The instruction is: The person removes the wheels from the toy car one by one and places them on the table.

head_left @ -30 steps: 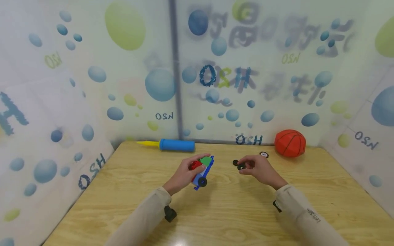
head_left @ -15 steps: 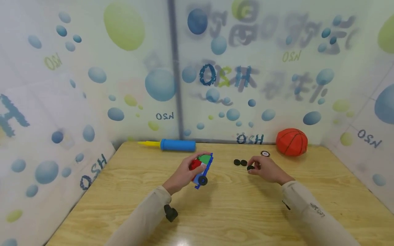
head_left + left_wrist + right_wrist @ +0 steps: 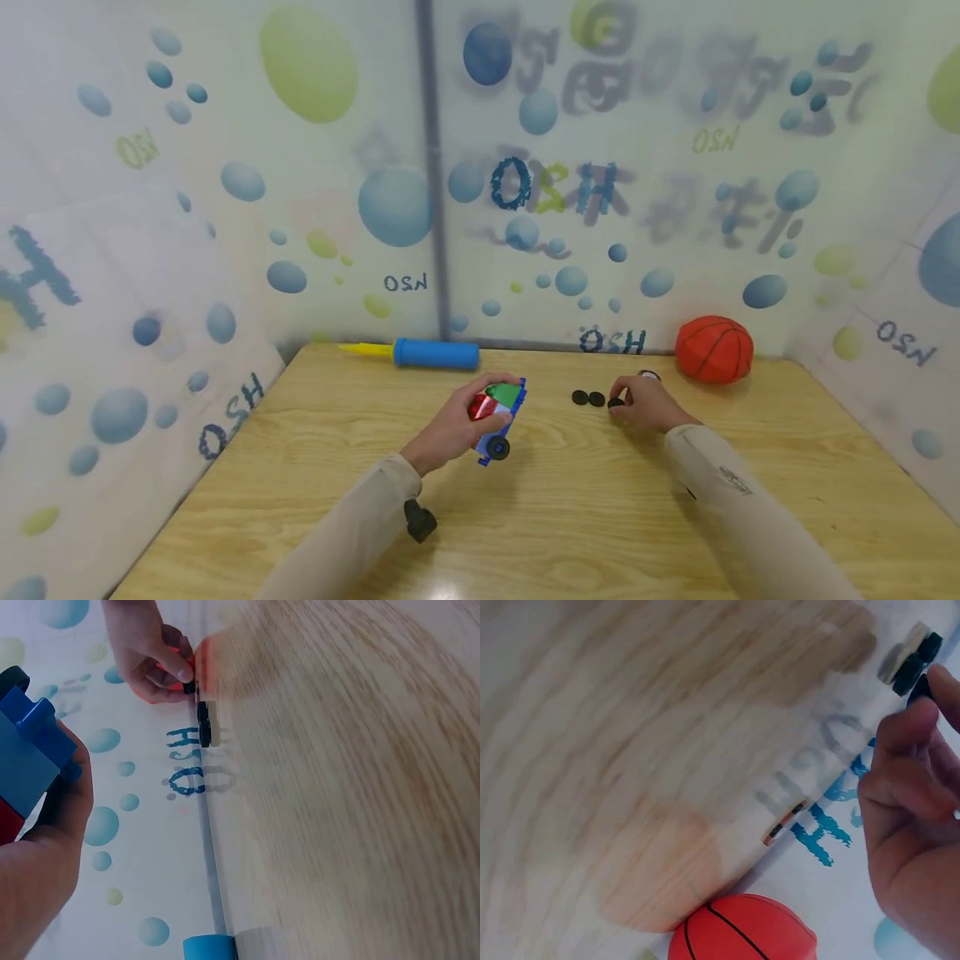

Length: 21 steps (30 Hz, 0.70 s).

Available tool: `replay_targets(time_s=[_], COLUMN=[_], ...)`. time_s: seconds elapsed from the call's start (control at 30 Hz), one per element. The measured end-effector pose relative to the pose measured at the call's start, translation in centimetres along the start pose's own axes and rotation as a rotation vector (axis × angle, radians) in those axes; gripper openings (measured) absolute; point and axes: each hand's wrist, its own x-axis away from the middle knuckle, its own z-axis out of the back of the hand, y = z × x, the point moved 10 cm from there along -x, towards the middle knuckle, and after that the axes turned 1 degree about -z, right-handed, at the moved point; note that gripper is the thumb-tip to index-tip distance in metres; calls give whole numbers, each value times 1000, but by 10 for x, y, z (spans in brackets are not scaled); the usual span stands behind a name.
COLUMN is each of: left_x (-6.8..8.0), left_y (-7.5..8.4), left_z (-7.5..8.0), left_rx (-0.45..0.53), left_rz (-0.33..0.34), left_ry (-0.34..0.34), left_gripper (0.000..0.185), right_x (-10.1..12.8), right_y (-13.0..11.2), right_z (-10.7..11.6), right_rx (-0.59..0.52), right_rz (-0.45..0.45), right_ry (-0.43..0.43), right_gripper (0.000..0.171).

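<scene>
While left hand (image 3: 463,425) keeps its grip on toy car (image 3: 504,392), right hand (image 3: 647,402), now partly hiding round badge (image 3: 649,374), pinches black disc (image 3: 616,403)

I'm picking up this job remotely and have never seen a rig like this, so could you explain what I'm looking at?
There's no robot here: a person is working bare-handed. The widest picture comes from a camera worn on the head, looking forward and down. The other two come from cameras on the wrists, one per hand, so the scene looks tilted.

The left hand grips a red, green and blue toy vehicle. The right hand pinches a small black disc.

On the wooden table lie two similar discs, what looks like a blue hand pump with a yellow nozzle, a red ball, and a round chip partly hidden by the right hand.
</scene>
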Motion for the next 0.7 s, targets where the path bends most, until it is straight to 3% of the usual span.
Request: replay_targets(time_s=[0.43, 0.7], left_x=[-4, -5], left_y=[-3, 0], left_z=[0, -3], left_rx=[4, 18], left_rz=[14, 4], left_ry=[25, 23], left_gripper=[45, 45], right_x=[-14, -16], right_y=[19, 17], right_z=[-6, -7], right_rx=[37, 49], right_rz=[-75, -101], right_ry=[-2, -22], right_gripper=[15, 22])
